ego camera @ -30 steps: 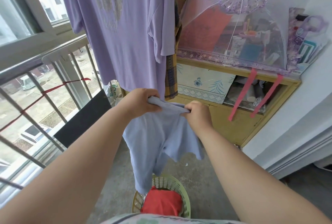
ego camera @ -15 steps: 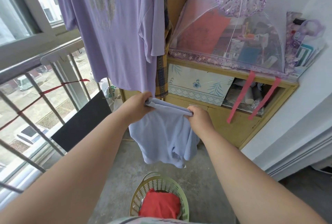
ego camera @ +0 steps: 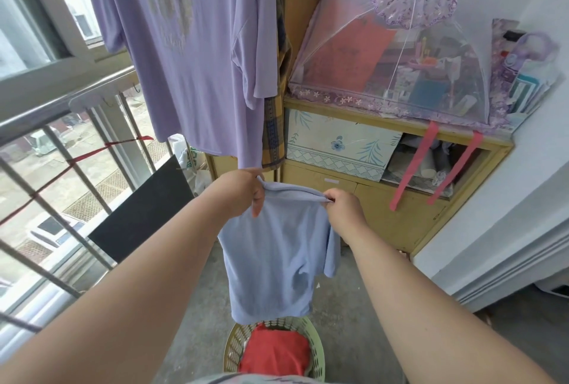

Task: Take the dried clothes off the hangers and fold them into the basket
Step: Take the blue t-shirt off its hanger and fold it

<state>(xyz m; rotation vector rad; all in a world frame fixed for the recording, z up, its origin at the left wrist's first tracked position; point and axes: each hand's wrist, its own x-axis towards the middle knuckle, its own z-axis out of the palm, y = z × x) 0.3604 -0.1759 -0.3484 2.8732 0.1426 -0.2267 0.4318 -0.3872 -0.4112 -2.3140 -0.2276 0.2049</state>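
Observation:
I hold a light blue shirt [ego camera: 277, 254] by its top edge, out in front of me. My left hand [ego camera: 243, 196] grips the left end and my right hand [ego camera: 345, 208] pinches the right end. The shirt hangs down folded lengthwise, its hem just above the pale green basket [ego camera: 317, 349] on the floor. A red garment [ego camera: 277, 349] lies folded inside the basket. A lilac T-shirt [ego camera: 191, 45] still hangs above at the left, with a yellow plaid garment [ego camera: 277, 125] behind it; their hangers are out of frame.
A metal railing [ego camera: 61, 106] and window run along the left, with a black board [ego camera: 144, 208] leaning at its foot. A yellow wooden cabinet [ego camera: 400, 217] stands ahead, a purple mesh food cover [ego camera: 400, 54] on top. The white wall [ego camera: 523, 199] closes the right.
Both hands have moved slightly apart and stretched the shirt's top edge. The shirt now hangs straighter and longer, its hem down near the basket rim.

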